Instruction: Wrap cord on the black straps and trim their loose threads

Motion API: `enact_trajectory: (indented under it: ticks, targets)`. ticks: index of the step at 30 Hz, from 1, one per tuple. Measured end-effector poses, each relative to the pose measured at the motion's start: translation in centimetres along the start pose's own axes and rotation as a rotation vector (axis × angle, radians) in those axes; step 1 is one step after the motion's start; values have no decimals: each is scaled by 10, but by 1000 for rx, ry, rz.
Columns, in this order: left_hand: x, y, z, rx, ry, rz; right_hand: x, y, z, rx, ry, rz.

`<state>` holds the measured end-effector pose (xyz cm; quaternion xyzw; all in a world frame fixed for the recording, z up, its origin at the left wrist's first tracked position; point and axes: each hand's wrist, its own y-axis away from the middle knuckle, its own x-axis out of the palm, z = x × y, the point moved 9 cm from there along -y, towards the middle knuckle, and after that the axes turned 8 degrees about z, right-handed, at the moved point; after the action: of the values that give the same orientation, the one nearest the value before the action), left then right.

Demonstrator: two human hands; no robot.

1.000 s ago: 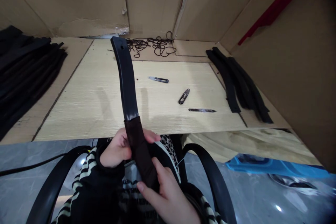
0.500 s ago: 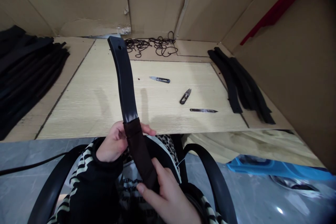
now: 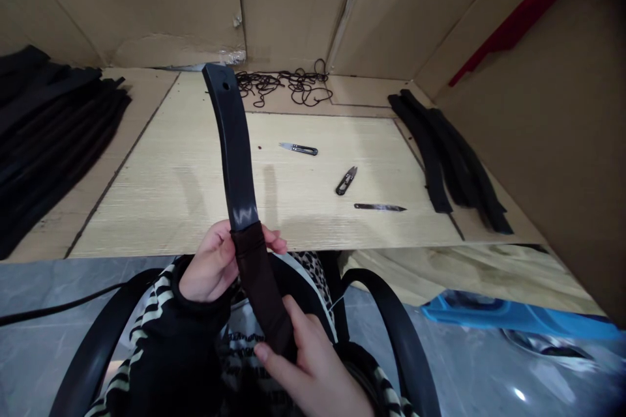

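Note:
A long curved black strip (image 3: 233,143) with a hole near its far end rises from my lap over the wooden table (image 3: 161,189). A dark brown fabric sleeve (image 3: 259,287) covers its lower part. My left hand (image 3: 210,267) is closed round the sleeve's upper edge. My right hand (image 3: 313,365) grips the sleeve lower down, thumb on top.
Two thread snips (image 3: 299,148) (image 3: 345,181) and a thin metal blade (image 3: 379,207) lie on the table. Black strips are stacked at the left (image 3: 49,130) and right (image 3: 450,156). Tangled dark cord (image 3: 283,83) lies at the back. Cardboard walls surround the table. A blue object (image 3: 508,316) lies lower right.
The strip has shifted slightly; my left hand has moved a little up the sleeve's top edge. My right hand has stayed in place.

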<state>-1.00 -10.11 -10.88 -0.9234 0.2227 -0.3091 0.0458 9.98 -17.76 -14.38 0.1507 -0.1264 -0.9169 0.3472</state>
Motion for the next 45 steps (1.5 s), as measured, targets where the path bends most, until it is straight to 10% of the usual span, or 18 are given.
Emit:
enact_trajectory:
  ticks: [45]
  targets:
    - [21, 5, 21, -199, -281, 253, -16, -3, 20, -109, -153, 0]
